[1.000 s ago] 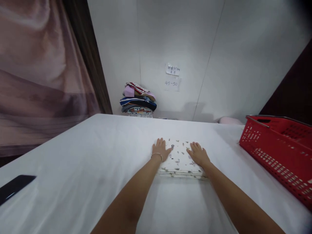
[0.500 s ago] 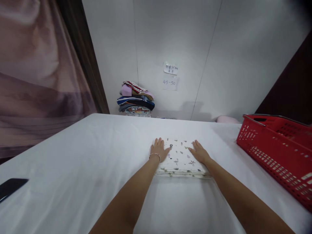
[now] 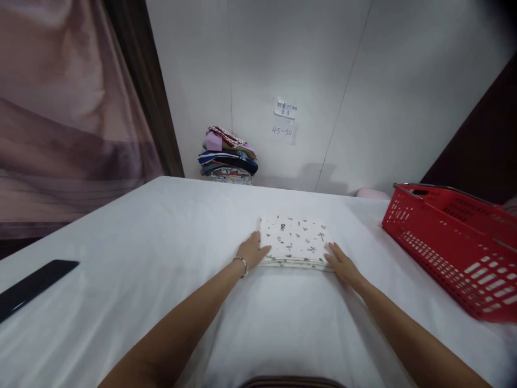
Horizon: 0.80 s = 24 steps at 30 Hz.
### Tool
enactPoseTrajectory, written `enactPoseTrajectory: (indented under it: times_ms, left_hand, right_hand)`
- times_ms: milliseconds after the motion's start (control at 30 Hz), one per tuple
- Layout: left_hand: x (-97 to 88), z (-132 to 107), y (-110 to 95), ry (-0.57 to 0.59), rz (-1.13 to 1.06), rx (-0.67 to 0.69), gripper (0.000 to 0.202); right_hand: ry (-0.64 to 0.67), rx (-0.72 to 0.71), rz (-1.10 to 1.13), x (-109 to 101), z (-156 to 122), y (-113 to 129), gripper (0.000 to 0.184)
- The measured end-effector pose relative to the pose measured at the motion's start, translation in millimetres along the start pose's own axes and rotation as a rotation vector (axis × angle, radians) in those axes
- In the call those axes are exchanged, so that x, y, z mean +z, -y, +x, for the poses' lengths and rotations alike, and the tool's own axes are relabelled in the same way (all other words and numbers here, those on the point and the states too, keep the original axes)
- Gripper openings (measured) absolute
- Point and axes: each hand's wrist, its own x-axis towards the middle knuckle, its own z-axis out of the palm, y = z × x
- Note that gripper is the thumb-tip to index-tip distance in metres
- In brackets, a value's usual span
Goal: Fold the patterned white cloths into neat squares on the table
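Flanking the folded printed cloth [image 3: 297, 242] at its near corners, the left hand [image 3: 251, 252] and right hand [image 3: 342, 264] lie flat, fingers loose, clasping nothing. The cloth sits just beyond them, mid white table [image 3: 133, 280], long axis left-right, equally near both.

Red basket [image 3: 448, 248] at the right of the white table [image 3: 141, 242], flat dark object [image 3: 34, 285] near its left edge. Beyond the far edge, stacked clothes [image 3: 228, 157] against the wall, paper notes [image 3: 285, 109] above.
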Motion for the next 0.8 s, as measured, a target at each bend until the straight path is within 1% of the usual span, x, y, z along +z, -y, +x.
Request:
enactPoseTrajectory:
  times_ms: [67,167,267,367,467,567,700,800]
  left_hand:
    - [-3.4,-13.0,1.7,-0.033,-0.032,0.016,0.062]
    - [-7.8,-23.4,1.9,-0.100,-0.104,-0.039,0.052]
    - [-9.7,-31.3,2.5,-0.149,-0.218,-0.112,0.039]
    - [-9.9,-42.5,4.8,-0.161,-0.267,-0.137,0.028]
    - [-8.9,-53.7,7.2,-0.131,-0.273,-0.138,0.023]
    - [-6.2,-60.3,9.4,-0.104,-0.283,-0.124,0.024]
    - [-2.2,-62.5,12.6,-0.092,-0.276,-0.082,0.029]
    - [-1.7,-63.0,12.7,-0.096,-0.233,-0.055,0.029]
  right_hand:
    - [-0.010,-0.044,-0.065,1.0,-11.2,-2.7,0.061]
    - [-0.091,-0.149,-0.196,-1.1,-17.8,0.7,0.057]
    - [-0.175,-0.372,-0.303,-2.5,-22.9,13.4,0.049]
    - [-0.149,-0.600,-0.328,3.9,-29.8,34.7,0.041]
    - [-0.096,-0.755,-0.305,20.8,-33.8,63.3,0.035]
    - [-0.036,-0.841,-0.305,44.6,-33.6,96.2,0.034]
    - [0.054,-0.895,-0.367,74.3,-31.0,133.0,0.036]
    - [0.070,-0.878,-0.418,89.0,-28.7,146.6,0.037]
